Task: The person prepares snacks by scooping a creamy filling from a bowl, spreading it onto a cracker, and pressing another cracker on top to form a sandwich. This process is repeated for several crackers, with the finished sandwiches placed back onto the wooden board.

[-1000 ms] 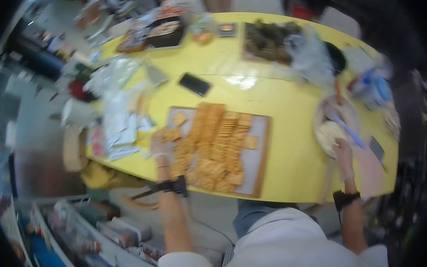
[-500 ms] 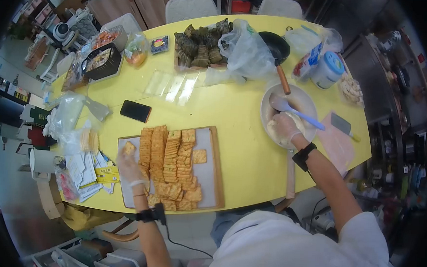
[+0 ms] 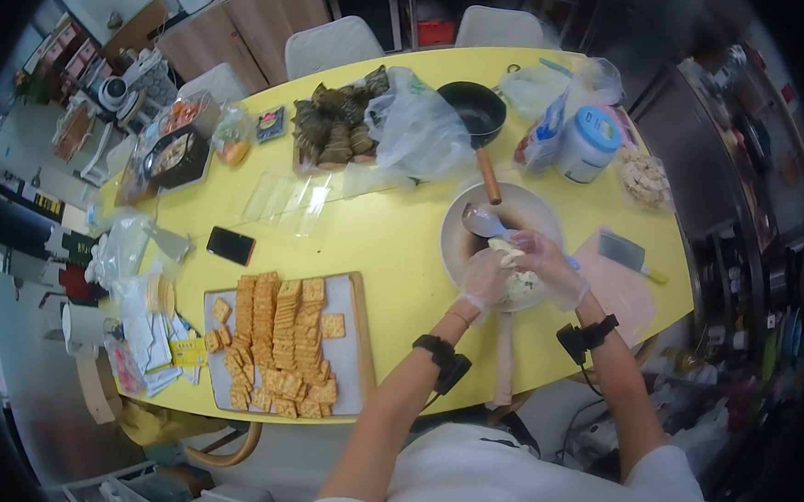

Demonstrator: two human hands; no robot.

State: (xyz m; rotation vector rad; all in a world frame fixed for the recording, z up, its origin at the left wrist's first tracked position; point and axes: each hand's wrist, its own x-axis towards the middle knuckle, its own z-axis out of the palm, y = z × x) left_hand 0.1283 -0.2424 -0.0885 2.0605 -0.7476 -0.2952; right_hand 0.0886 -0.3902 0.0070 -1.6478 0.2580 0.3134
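Both of my hands wear clear gloves and meet over a white frying pan (image 3: 454, 219) at the right of the table. My left hand (image 3: 486, 276) is closed on the left side of a pale, soft dough-like mass (image 3: 516, 283). My right hand (image 3: 550, 269) pinches the same mass from the upper right, its fingers close to those of the left. Some of the mass rests low in the pan, partly hidden by the hands. A spoon (image 3: 485, 222) with a blue-violet handle leans across the pan, its handle passing behind my right hand.
Rows of square crackers (image 3: 287, 322) fill a wooden-edged tray (image 3: 362, 318) at the left. A phone (image 3: 231, 245) lies behind it. Farther back are leaf-wrapped bundles (image 3: 336, 123), a plastic bag (image 3: 419, 128) and a black pan (image 3: 473, 108). A scraper (image 3: 623, 251) lies right of the white pan.
My left hand has left the cracker tray's left side and moved right to the white pan, taking hold of the pale mass. My right hand stays over the pan. The view has shifted.
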